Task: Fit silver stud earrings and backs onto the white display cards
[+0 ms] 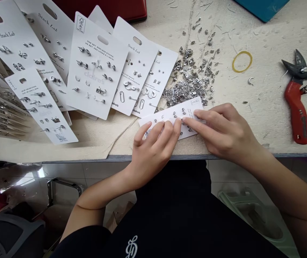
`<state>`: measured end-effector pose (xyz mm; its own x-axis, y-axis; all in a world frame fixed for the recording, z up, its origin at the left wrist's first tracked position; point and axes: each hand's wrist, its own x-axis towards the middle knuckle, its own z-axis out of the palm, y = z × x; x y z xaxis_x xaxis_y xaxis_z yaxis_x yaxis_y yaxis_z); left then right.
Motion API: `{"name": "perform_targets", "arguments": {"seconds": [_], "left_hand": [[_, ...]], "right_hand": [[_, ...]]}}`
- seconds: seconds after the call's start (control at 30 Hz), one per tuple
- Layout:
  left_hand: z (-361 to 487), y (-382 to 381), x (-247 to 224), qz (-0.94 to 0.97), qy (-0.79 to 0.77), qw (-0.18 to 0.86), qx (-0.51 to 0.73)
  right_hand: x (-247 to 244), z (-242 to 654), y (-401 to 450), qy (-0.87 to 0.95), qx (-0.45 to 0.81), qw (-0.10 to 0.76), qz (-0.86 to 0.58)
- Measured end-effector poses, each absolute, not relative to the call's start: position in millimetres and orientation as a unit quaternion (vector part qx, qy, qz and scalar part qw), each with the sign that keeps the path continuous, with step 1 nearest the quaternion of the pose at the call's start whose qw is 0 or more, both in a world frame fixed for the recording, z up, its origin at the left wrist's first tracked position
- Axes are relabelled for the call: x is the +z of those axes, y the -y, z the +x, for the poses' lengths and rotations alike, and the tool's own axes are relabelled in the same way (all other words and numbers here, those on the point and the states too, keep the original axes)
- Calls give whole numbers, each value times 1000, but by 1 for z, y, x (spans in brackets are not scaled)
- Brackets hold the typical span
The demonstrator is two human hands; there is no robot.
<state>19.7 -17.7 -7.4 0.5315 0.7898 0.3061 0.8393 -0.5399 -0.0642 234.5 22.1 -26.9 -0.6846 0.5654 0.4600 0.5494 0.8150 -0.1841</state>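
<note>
Earring card (169, 111) at lower center, left hand (153, 147) and right hand (220, 130) pressing it open-fingered onto the table (263, 36), right beside a heap of silver earring backs (188, 80)!

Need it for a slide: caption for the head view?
Left hand and right hand rest on a white earring card at the table edge, beside loose silver earring backs and fanned Claire's cards.

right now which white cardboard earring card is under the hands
The white earring card lying crosswise near the table edge, under the left hand and right hand; the other cards fan out leftward, untouched.
</note>
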Motion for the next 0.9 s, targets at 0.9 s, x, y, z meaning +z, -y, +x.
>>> {"name": "perform_targets", "arguments": {"seconds": [0.9], "left_hand": [[8, 11, -8, -888, 423, 84, -161]], "right_hand": [[-15, 238, -34, 935, 58, 222, -271]]}}
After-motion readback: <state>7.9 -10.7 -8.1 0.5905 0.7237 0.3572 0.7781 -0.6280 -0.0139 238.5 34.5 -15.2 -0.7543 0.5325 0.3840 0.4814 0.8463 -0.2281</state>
